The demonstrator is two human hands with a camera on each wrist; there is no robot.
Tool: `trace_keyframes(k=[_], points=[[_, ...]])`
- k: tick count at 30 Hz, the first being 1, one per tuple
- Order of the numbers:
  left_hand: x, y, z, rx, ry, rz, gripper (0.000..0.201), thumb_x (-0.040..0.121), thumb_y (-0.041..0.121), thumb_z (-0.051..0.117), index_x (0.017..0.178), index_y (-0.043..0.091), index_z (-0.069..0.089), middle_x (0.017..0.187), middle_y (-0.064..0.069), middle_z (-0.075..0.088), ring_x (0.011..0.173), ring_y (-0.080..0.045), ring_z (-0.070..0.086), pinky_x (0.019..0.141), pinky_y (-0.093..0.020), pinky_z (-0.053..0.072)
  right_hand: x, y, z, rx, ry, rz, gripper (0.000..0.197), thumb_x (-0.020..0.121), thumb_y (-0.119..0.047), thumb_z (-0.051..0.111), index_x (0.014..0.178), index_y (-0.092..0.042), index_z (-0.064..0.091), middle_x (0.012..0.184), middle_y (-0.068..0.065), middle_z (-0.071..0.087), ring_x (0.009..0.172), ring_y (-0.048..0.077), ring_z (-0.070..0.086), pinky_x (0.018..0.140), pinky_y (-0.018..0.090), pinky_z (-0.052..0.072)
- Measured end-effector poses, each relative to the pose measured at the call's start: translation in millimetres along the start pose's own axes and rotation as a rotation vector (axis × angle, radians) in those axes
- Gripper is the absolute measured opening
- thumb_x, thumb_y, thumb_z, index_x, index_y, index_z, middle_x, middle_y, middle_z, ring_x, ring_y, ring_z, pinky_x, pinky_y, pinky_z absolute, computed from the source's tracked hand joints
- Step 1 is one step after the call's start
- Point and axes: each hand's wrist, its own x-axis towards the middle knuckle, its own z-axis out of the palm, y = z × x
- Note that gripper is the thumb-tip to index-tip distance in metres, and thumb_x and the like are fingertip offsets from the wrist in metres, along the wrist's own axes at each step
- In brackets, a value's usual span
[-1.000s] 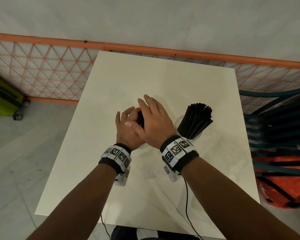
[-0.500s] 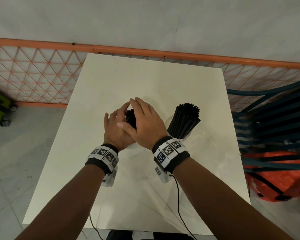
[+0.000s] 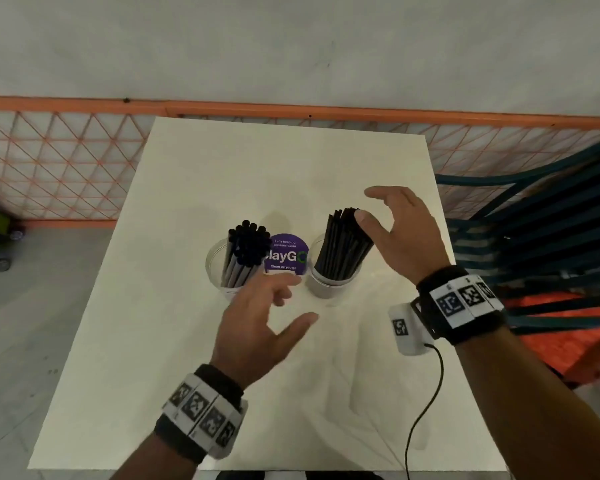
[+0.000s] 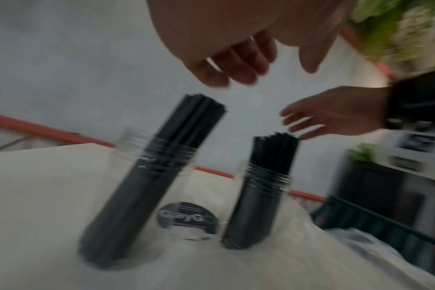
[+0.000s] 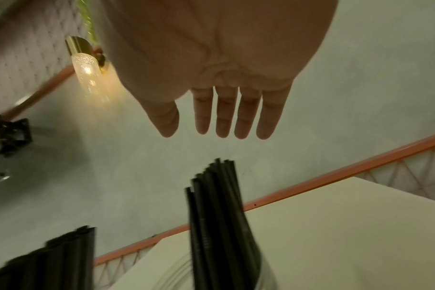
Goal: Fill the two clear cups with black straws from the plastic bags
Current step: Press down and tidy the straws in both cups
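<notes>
Two clear cups stand side by side on the white table (image 3: 187, 341). The left cup (image 3: 219, 268) holds a bundle of black straws (image 3: 246, 251) leaning right. The right cup (image 3: 329, 285) holds more black straws (image 3: 343, 244). My left hand (image 3: 274, 306) hovers just in front of the cups, fingers spread, holding nothing. My right hand (image 3: 388, 223) is open beside the right cup, its thumb close to the straw tops. In the left wrist view the straws in the left cup (image 4: 147, 176) and the straws in the right cup (image 4: 261, 188) show, blurred. The right wrist view shows straight fingers (image 5: 226, 115) above the straws (image 5: 219, 215).
A round purple sticker (image 3: 286, 254) lies on the table between the cups. An orange mesh fence (image 3: 66, 161) runs behind the table. Stacked dark chairs (image 3: 541, 230) stand to the right. A thin black cable (image 3: 426, 403) trails from my right wrist.
Both hands were cupped together around the left cup's straws; now they have let go and moved apart, the left pulled back, the right over to the right cup.
</notes>
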Motion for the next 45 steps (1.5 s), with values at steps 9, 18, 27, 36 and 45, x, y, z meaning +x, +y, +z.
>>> trace_keyframes(k=[9,18,27,36,45], points=[[100.0,-5.5,103.8,0.279,-0.31,-0.349,0.14,0.043,0.091,0.056,0.155,0.017,0.016,0.162,-0.001,0.028,0.151,-0.031,0.02,0.119,-0.058,0.023,26.6,6.5,40.8,0.015,-0.264,0.01,0.059,0.093,-0.06,0.038,0.142,-0.027,0.043,0.149,-0.002,0.043,0.134,0.024,0.04,0.11,0.046,0.037],[106.1,0.0,119.0,0.431,-0.466,-0.124,0.078,0.08,0.056,0.06,0.148,0.029,0.032,0.155,0.007,0.039,0.154,-0.03,0.006,0.122,-0.061,0.005,-21.9,21.0,39.6,0.096,-0.119,0.041,0.063,0.092,-0.052,0.053,0.142,-0.018,0.039,0.143,0.003,0.04,0.124,0.018,0.049,0.099,0.032,0.046],[103.1,-5.7,118.6,0.427,-0.448,-0.129,0.072,0.084,0.049,0.059,0.145,0.023,0.034,0.154,0.0,0.038,0.152,-0.031,0.014,0.121,-0.062,0.009,-24.5,11.4,41.8,-0.158,-0.056,-0.05,0.07,0.093,-0.06,0.041,0.145,-0.012,0.038,0.149,0.009,0.042,0.134,0.027,0.039,0.106,0.039,0.04],[105.1,-12.7,117.4,0.373,-0.428,-0.16,0.089,0.071,0.059,0.069,0.145,0.024,0.034,0.152,0.002,0.041,0.152,-0.027,0.015,0.122,-0.06,0.006,-16.4,13.5,44.6,-0.22,-0.056,0.014,0.078,0.085,-0.069,0.049,0.14,-0.015,0.041,0.133,0.008,0.051,0.116,0.027,0.052,0.087,0.04,0.052],[101.9,-12.1,118.1,0.499,-0.452,-0.068,0.088,0.077,0.057,0.061,0.151,0.025,0.025,0.155,0.0,0.038,0.152,-0.031,0.013,0.121,-0.062,0.006,-18.2,12.3,50.3,-0.149,-0.054,-0.083,0.062,0.09,-0.058,0.052,0.134,-0.014,0.052,0.132,0.004,0.058,0.123,0.025,0.046,0.097,0.04,0.048]])
